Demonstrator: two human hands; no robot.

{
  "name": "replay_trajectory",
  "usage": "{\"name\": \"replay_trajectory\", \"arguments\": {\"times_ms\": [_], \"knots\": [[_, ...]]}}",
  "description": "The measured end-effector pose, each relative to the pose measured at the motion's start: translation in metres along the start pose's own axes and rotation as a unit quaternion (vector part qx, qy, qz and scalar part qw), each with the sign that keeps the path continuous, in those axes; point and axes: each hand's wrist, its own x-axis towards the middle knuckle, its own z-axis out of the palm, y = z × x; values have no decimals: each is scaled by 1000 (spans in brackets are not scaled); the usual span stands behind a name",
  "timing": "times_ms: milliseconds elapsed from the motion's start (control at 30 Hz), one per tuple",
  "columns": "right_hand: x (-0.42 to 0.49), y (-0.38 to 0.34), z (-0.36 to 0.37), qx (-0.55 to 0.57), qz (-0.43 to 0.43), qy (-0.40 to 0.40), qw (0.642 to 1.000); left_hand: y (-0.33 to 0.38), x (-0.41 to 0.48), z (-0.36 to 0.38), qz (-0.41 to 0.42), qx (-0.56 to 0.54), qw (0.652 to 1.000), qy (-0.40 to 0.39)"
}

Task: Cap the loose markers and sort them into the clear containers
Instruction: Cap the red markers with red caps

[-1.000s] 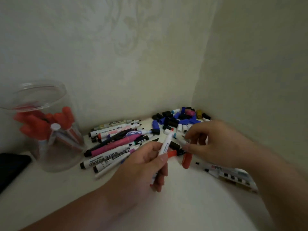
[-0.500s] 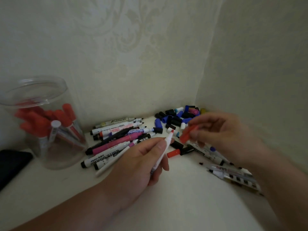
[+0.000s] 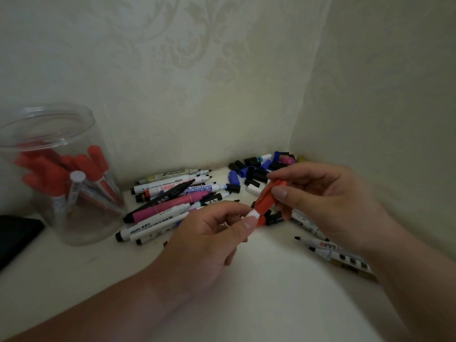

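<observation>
My left hand [image 3: 209, 240] grips a white marker [image 3: 253, 214], whose body is mostly hidden in the fist. My right hand [image 3: 328, 206] pinches a red cap [image 3: 267, 201] that sits over the marker's tip. A pile of uncapped markers [image 3: 172, 206] lies on the white surface behind my left hand. Loose caps [image 3: 254, 171], black, blue, white and pink, are heaped in the corner. A clear container [image 3: 56, 174] at the left holds several red-capped markers.
More uncapped markers [image 3: 330, 250] lie at the right, under my right wrist. A dark flat object [image 3: 17, 235] sits at the left edge beside the container. Walls close in the back and the right side.
My right hand lifted the red cap from the surface and brought it onto the tip of the marker held in my left hand. The two hands have come together.
</observation>
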Motion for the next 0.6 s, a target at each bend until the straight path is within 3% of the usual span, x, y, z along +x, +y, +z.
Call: {"name": "replay_trajectory", "arguments": {"times_ms": [100,167,200,267,367,500,600], "knots": [[7,5,-13,21,15,87,996,2,0,0,-1,-11,1000,19],[12,10,-21,-62,54,126,989,5,-1,0,-2,-19,999,29],[14,13,-22,-144,74,110,981,6,-1,1,-2,-21,999,31],[12,15,-15,-325,87,0,942,7,-1,1,0,-14,999,41],[10,18,5,-511,29,-158,844,8,1,2,-3,-33,997,63],[17,27,23,-625,35,-227,746,7,2,2,-18,-73,994,74],[21,31,29,-655,45,-238,716,6,3,3,-17,-80,994,74]]}}
